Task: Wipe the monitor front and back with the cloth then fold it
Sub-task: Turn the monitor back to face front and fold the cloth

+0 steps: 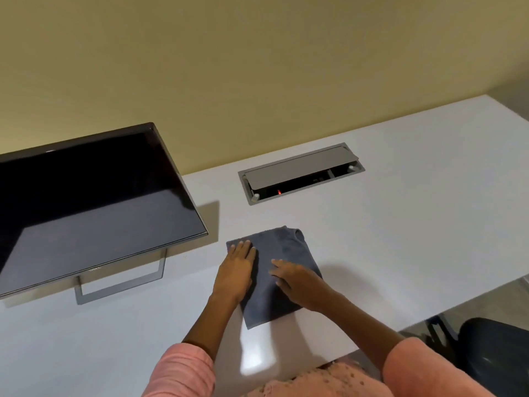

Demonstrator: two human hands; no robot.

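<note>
I can make out only one marking from here: a small pale logo on the bottom bezel of the monitor (94,213), just above its stand (120,285). It appears to read "DELL", though it is tiny and blurred. I see no other readable text.

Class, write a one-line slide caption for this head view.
Both hands, left and right, press a grey cloth flat beside the monitor.

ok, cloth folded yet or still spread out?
Folded. The cloth lies on the desk as a narrow layered rectangle, left hand and right hand pressing it flat.
</note>
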